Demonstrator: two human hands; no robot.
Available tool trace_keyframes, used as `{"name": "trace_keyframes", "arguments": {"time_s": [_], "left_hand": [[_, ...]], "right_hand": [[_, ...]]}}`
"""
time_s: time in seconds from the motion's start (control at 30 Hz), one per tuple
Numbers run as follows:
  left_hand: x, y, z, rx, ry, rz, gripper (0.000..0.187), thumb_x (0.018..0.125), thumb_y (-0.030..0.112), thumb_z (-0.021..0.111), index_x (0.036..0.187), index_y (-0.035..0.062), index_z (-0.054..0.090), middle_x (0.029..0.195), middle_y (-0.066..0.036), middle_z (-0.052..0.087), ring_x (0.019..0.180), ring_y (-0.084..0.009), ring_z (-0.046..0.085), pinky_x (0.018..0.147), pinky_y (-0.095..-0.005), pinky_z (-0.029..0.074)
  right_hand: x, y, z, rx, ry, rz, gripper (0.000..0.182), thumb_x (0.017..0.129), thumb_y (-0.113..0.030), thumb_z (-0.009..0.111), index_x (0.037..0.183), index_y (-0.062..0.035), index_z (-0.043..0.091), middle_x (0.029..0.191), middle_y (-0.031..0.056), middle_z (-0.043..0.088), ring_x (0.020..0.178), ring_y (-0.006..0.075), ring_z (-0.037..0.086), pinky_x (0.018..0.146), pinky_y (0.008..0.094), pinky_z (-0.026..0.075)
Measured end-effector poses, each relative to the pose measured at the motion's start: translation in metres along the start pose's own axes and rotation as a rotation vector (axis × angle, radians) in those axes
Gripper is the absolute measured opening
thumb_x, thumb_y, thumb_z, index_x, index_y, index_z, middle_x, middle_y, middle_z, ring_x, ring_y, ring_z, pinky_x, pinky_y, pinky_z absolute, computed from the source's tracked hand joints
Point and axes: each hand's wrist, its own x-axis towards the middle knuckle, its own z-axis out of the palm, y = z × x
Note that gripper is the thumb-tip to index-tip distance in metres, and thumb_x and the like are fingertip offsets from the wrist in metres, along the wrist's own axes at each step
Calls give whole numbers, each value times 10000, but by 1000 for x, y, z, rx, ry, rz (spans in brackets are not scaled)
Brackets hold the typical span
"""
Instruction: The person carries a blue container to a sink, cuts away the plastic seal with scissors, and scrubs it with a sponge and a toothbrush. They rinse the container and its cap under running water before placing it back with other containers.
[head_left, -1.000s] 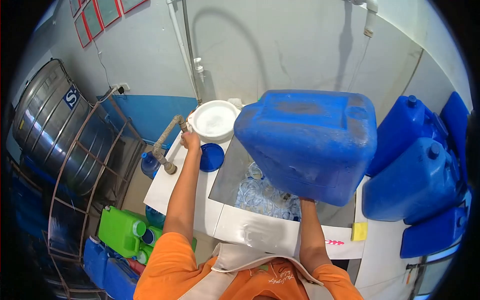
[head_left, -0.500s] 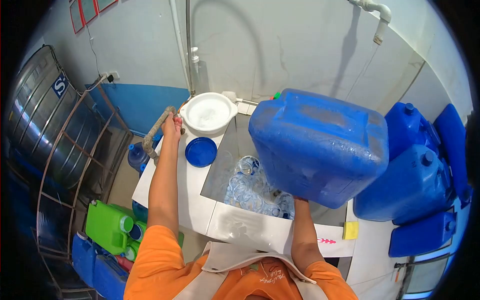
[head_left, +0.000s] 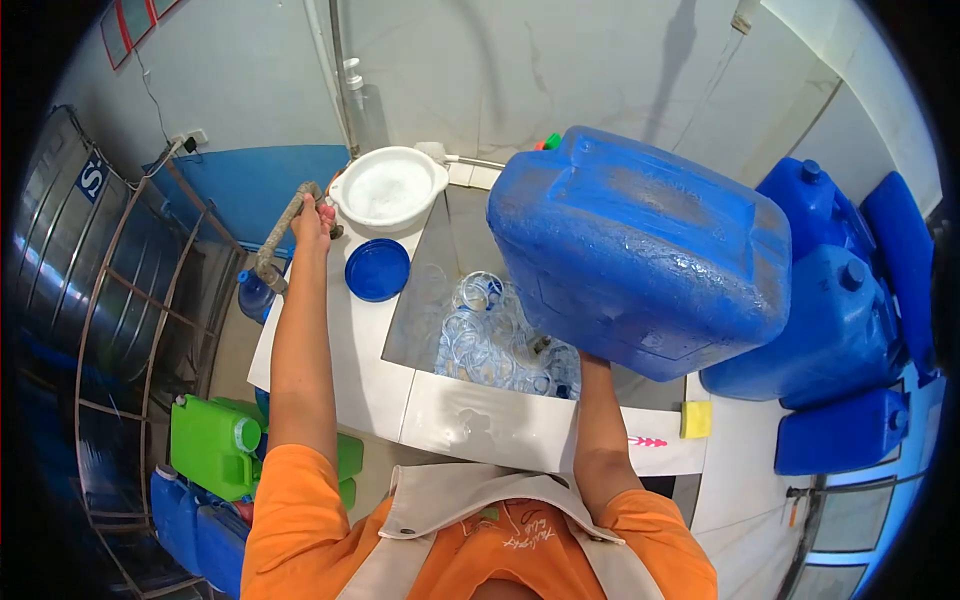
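Note:
My left hand (head_left: 318, 220) is closed around the end of an old, encrusted tap pipe (head_left: 275, 240) at the left of the counter. My right hand (head_left: 594, 364) is mostly hidden beneath a large blue jerrycan (head_left: 640, 250) and holds it up, tilted, over the sink. The jerrycan's wet, scuffed side faces me. In the sink (head_left: 430, 290) below lie clear plastic containers and lids (head_left: 490, 340). Near my left hand are a white basin (head_left: 390, 190) of sudsy water and a round blue lid (head_left: 377, 270).
Several blue jerrycans (head_left: 825, 310) stand at the right. A yellow sponge (head_left: 696, 420) and a pink brush (head_left: 648, 441) lie on the counter's front edge. Green jugs (head_left: 210, 450) and a steel tank (head_left: 110, 270) behind a metal frame are at the left.
The view has tipped downward and shifted slightly right. The jerrycan has turned a little in my right hand, its base end swinging right. My left hand stays on the tap pipe.

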Motion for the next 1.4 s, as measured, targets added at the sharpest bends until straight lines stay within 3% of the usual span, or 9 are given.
{"name": "trace_keyframes", "arguments": {"time_s": [0.63,0.83,0.93,1.03,1.1,1.17,1.23,1.3,1.4], "left_hand": [[10,-9,1,30,95,34,332,911,303,564,1098,50,459,888,-96,498,724,-195,553,669,-337,549],[3,-10,3,152,73,42,379,925,359,523,1090,27,448,849,-114,512,649,-189,555,558,-296,530],[-4,-13,4,271,122,95,344,946,375,470,1039,44,481,777,-72,506,630,-160,550,588,-294,546],[-16,-12,2,500,128,171,390,945,383,442,1064,14,494,811,-119,550,694,-244,580,663,-360,532],[-29,-10,1,1077,207,573,396,932,332,440,1114,-18,479,971,-201,561,936,-320,571,780,-385,482],[-57,2,9,1141,183,540,406,926,310,443,1146,-29,479,1040,-222,544,1006,-352,531,853,-405,436],[-59,3,7,1205,158,505,419,920,289,447,1178,-41,478,1110,-244,527,1077,-383,490,925,-426,390],[-53,0,0,1165,55,789,448,922,261,446,1231,-63,453,1170,-240,497,1060,-380,500,924,-417,393],[-55,-2,0,1072,1,874,456,926,238,446,1240,-92,433,1150,-246,501,1056,-378,500,932,-418,386]], "right_hand": [[3,3,2,136,22,25,559,920,-485,384,1300,-81,454,1314,142,465,1197,324,434,1002,476,362],[4,3,5,172,22,35,564,917,-493,383,1297,-83,461,1313,140,467,1195,326,436,997,481,366],[4,4,6,175,25,35,566,915,-496,382,1295,-85,464,1312,140,468,1194,326,437,995,483,369],[5,7,5,170,26,26,566,914,-499,384,1286,-82,471,1306,140,473,1190,333,439,986,490,375],[4,5,7,159,24,20,564,913,-500,386,1278,-80,476,1300,140,478,1186,339,441,979,496,381],[-2,-2,15,-895,-92,-244,543,922,-476,391,1267,-67,482,1291,138,488,1187,326,444,984,484,382],[2,5,5,-930,-101,-301,534,926,-465,391,1269,-65,480,1293,138,487,1189,320,444,991,476,378],[5,9,-1,-965,-111,-360,526,930,-454,392,1270,-63,478,1295,139,485,1190,314,444,998,468,375],[3,10,5,-883,-98,-317,518,935,-443,384,1280,-66,467,1309,137,473,1188,306,448,1010,453,365]]}}
